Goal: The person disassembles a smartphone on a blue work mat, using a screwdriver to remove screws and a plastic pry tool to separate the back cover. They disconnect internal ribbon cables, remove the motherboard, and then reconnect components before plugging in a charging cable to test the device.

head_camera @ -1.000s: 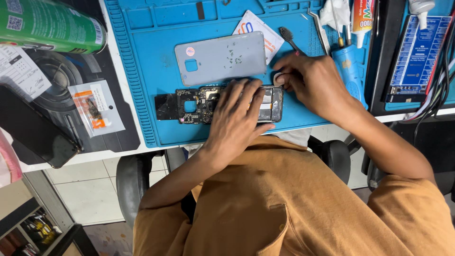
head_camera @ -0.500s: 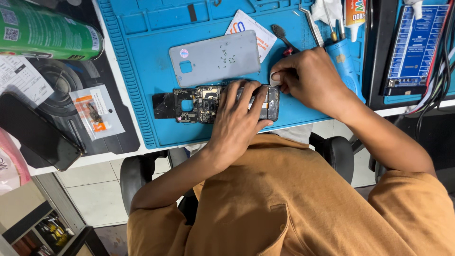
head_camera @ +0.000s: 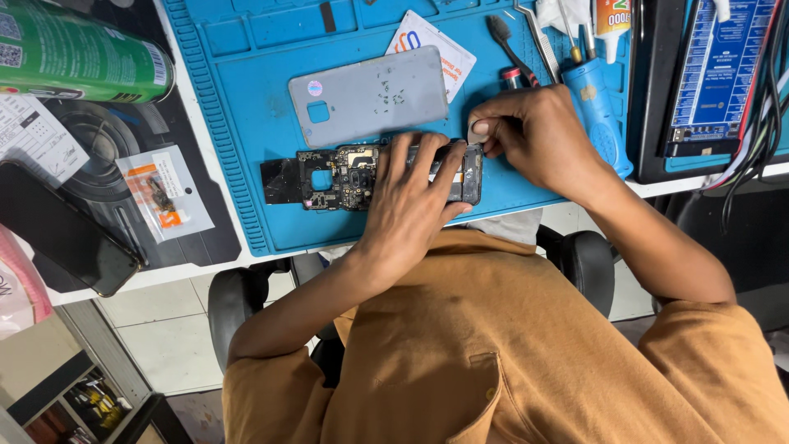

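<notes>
An opened phone (head_camera: 345, 177) with its circuit board bare lies on a blue work mat (head_camera: 246, 123). My left hand (head_camera: 407, 201) presses flat on its right half, fingers spread over it. My right hand (head_camera: 534, 136) is at the phone's right end, thumb and forefinger pinched on a small pale piece (head_camera: 476, 130) held against the phone's edge. The phone's grey back cover (head_camera: 370, 94) lies just beyond, with several tiny screws on it.
A white card (head_camera: 444, 49), brush (head_camera: 501, 33), tweezers (head_camera: 538, 33), blue tool (head_camera: 596, 99) and glue tube (head_camera: 612, 20) lie past my right hand. A blue-faced box (head_camera: 715, 74) with cables stands right. Left are a green can (head_camera: 74, 49), parts bag (head_camera: 160, 193) and black phone (head_camera: 66, 234).
My right hand has drawn its fingers together at the phone's right end and now pinches the pale piece. My left hand stays pressed on the phone. The view has shifted slightly.
</notes>
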